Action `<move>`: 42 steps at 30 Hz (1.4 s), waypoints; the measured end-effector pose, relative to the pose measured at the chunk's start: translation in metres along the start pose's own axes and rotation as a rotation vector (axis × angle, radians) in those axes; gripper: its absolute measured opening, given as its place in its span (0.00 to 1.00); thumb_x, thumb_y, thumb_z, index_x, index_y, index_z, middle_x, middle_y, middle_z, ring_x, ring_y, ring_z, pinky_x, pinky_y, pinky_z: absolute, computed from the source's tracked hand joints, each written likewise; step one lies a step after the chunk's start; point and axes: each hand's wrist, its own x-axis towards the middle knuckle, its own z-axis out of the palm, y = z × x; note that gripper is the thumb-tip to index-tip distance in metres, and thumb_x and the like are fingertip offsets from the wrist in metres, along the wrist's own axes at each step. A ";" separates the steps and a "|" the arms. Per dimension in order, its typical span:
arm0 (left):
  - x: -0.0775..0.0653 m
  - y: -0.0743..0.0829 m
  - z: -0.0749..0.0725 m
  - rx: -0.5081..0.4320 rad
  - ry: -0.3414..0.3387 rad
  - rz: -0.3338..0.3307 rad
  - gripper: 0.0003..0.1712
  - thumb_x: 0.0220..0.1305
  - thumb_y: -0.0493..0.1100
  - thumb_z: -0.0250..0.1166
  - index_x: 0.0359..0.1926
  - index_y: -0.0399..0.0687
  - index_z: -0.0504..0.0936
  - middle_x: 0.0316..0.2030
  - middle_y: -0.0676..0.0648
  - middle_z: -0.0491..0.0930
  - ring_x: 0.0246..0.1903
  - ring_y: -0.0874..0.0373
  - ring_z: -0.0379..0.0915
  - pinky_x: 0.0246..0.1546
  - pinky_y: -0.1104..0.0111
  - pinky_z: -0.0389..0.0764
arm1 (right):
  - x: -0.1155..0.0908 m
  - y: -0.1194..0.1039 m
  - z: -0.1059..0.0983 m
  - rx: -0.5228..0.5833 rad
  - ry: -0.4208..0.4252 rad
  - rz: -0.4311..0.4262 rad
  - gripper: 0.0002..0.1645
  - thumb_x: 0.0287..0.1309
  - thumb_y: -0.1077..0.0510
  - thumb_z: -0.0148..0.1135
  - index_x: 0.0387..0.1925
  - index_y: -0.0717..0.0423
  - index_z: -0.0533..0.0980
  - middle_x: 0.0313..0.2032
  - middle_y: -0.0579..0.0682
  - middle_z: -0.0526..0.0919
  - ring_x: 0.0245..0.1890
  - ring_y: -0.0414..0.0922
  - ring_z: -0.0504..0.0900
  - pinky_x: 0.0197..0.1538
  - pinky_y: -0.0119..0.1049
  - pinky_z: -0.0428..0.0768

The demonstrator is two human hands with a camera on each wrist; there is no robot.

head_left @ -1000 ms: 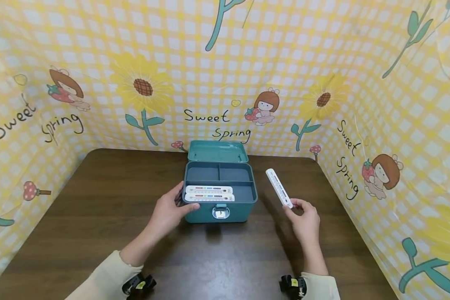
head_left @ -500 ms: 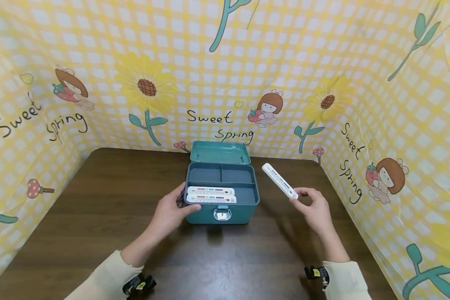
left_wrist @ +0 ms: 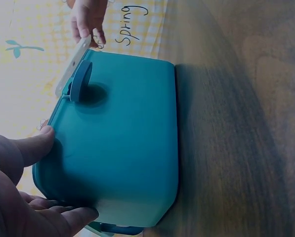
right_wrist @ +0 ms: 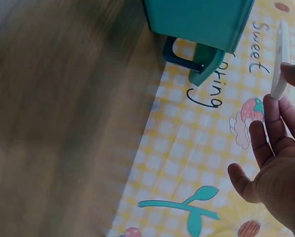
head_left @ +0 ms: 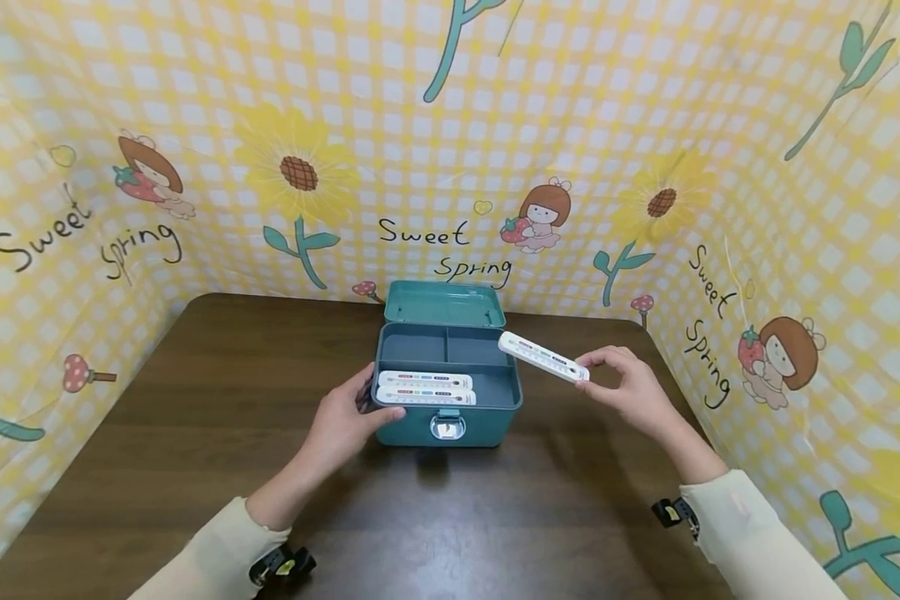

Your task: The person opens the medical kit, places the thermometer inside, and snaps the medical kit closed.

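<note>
A teal storage box [head_left: 412, 429] with a dark inner tray [head_left: 495, 379] stands on the table, its lid [head_left: 444, 304] tipped back. My left hand [head_left: 345, 417] grips the box's near left corner, thumb by the front rim and fingers along the side. Two white thermometers, the rear one [head_left: 423, 380] and the front one [head_left: 426, 395], lie in the tray's long front compartment. My right hand [head_left: 630, 387] pinches another white thermometer [head_left: 544, 358] by one end. Its far end reaches over the box's right rim, tilted slightly. In the right wrist view this thermometer [right_wrist: 281, 59] appears edge-on between thumb and fingers.
A metal latch [head_left: 447, 426] sits on the box's front. Two smaller compartments [head_left: 414, 346] line the back of the tray. Patterned yellow checked cloth [head_left: 330, 100] walls the dark wooden table [head_left: 217, 417] at the back and sides.
My right hand has moved up and swung the thermometer leftward, from beside the box to over its right rim, turning it flatter. My left hand keeps its grip on the box.
</note>
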 end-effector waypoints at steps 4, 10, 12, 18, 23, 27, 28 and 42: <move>-0.001 -0.001 0.001 0.002 -0.001 0.010 0.55 0.60 0.56 0.76 0.80 0.45 0.58 0.72 0.40 0.69 0.69 0.45 0.70 0.65 0.51 0.75 | 0.007 -0.005 -0.004 -0.036 -0.068 -0.049 0.15 0.56 0.55 0.78 0.45 0.43 0.84 0.46 0.42 0.85 0.54 0.45 0.74 0.59 0.51 0.71; -0.004 -0.001 0.002 0.013 -0.003 -0.004 0.55 0.60 0.57 0.76 0.80 0.45 0.58 0.73 0.41 0.68 0.70 0.45 0.69 0.65 0.51 0.74 | 0.022 -0.014 -0.008 -0.130 -0.140 -0.171 0.16 0.53 0.57 0.79 0.44 0.45 0.84 0.45 0.42 0.86 0.52 0.45 0.76 0.56 0.49 0.72; -0.004 -0.002 0.002 0.014 0.001 0.007 0.55 0.60 0.57 0.75 0.80 0.45 0.58 0.73 0.40 0.68 0.69 0.44 0.69 0.65 0.51 0.74 | 0.028 -0.017 -0.009 -0.147 -0.165 -0.200 0.16 0.53 0.58 0.79 0.44 0.45 0.84 0.45 0.41 0.86 0.51 0.45 0.76 0.55 0.48 0.71; -0.003 -0.001 0.002 0.023 0.011 0.036 0.54 0.61 0.56 0.75 0.79 0.44 0.59 0.72 0.40 0.69 0.69 0.44 0.70 0.64 0.51 0.75 | 0.044 -0.028 -0.010 -0.185 -0.242 -0.252 0.16 0.53 0.57 0.79 0.44 0.43 0.85 0.44 0.38 0.86 0.51 0.44 0.76 0.56 0.49 0.68; -0.002 0.000 0.002 0.024 0.014 0.028 0.54 0.61 0.56 0.75 0.79 0.46 0.59 0.72 0.41 0.69 0.69 0.45 0.70 0.65 0.51 0.75 | 0.053 -0.034 -0.007 -0.220 -0.295 -0.275 0.15 0.55 0.54 0.78 0.44 0.42 0.85 0.42 0.37 0.85 0.50 0.44 0.76 0.57 0.50 0.65; -0.002 0.000 0.001 0.033 0.016 0.028 0.54 0.61 0.56 0.75 0.80 0.46 0.59 0.72 0.41 0.69 0.69 0.45 0.70 0.65 0.51 0.75 | 0.058 -0.040 -0.003 -0.245 -0.318 -0.294 0.14 0.55 0.53 0.78 0.44 0.42 0.85 0.43 0.37 0.85 0.49 0.45 0.77 0.57 0.50 0.64; -0.002 0.000 0.001 0.034 0.018 0.028 0.54 0.60 0.56 0.75 0.80 0.46 0.59 0.72 0.41 0.70 0.69 0.45 0.70 0.65 0.51 0.75 | 0.059 -0.041 -0.002 -0.252 -0.325 -0.299 0.14 0.55 0.53 0.78 0.44 0.42 0.85 0.43 0.37 0.84 0.50 0.46 0.77 0.57 0.50 0.64; -0.002 0.001 0.000 0.037 0.016 0.017 0.55 0.60 0.58 0.75 0.80 0.45 0.58 0.73 0.41 0.69 0.69 0.45 0.70 0.65 0.51 0.75 | 0.082 -0.060 0.004 -0.352 -0.456 -0.380 0.14 0.53 0.53 0.79 0.43 0.45 0.86 0.41 0.38 0.84 0.49 0.46 0.77 0.51 0.48 0.65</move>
